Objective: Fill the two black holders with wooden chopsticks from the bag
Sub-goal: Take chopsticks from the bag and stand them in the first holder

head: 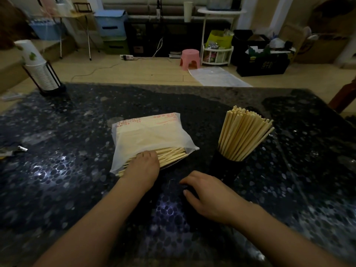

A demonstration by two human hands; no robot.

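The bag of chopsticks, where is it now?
In the head view the bag lies mid-table, left of the filled black holder; the left hand reaches into its open end.

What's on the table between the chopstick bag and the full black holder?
Nothing: in the head view, only bare dark tabletop separates the bag from the holder.

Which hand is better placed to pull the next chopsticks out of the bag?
Left. The left hand already lies on the chopsticks at the bag mouth; the right hand rests nearer the filled holder.
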